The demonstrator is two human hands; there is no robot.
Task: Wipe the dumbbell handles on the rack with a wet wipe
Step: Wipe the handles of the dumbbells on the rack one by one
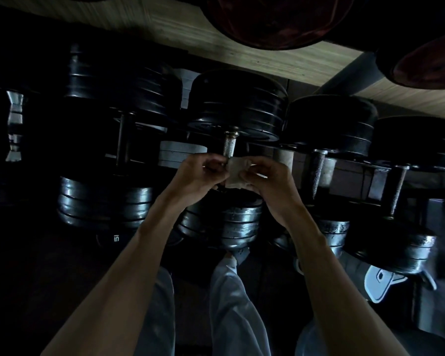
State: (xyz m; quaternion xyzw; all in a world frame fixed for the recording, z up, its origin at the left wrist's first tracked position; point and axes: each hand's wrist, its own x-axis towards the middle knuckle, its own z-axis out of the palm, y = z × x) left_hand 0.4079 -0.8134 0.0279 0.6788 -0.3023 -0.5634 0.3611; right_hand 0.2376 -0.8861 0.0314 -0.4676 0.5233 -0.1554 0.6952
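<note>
A row of black plate dumbbells lies on a dark rack (pixel 375 176), handles pointing away from me. The middle dumbbell's knurled metal handle (pixel 229 146) shows just above my hands. A pale wet wipe (pixel 238 173) is stretched between my left hand (pixel 203 176) and my right hand (pixel 267 181); both pinch it with curled fingers, right over the lower part of that handle. The wipe hides the handle's near half. Two more handles (pixel 317 173) (pixel 398 191) stand to the right, and a darker one (pixel 122 140) to the left.
Dark red padded discs (pixel 280 21) hang on the shelf above, over a wooden floor (pixel 267 60). My pale trouser legs (pixel 231 304) stand close to the rack. A pale label (pixel 378 281) sits at the lower right. The scene is dim.
</note>
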